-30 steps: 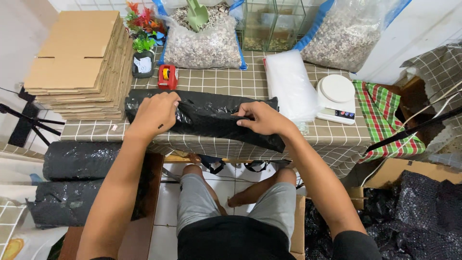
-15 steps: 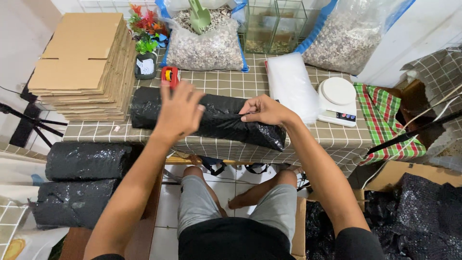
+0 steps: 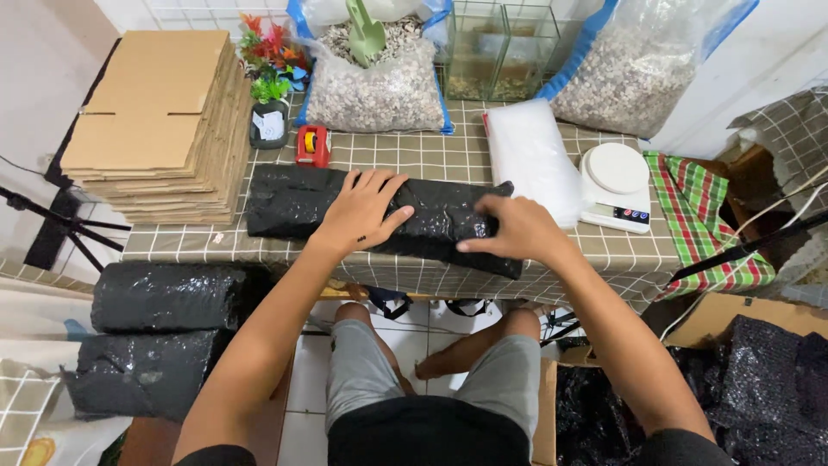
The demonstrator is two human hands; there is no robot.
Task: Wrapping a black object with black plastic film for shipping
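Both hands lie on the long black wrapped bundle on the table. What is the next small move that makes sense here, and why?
Probably reach the left hand for the red tape dispenser. Both hands rest flat and open on the black wrapped bundle; the right hand presses the wrap near its right end, and the dispenser stands just behind the bundle, close to the left hand.

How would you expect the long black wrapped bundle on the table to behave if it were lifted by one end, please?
The black bundle looks wrinkled and soft, so it would probably sag. Its glossy wrap may feel slippery. The left hand and right hand both press flat on it, which suggests it yields somewhat.
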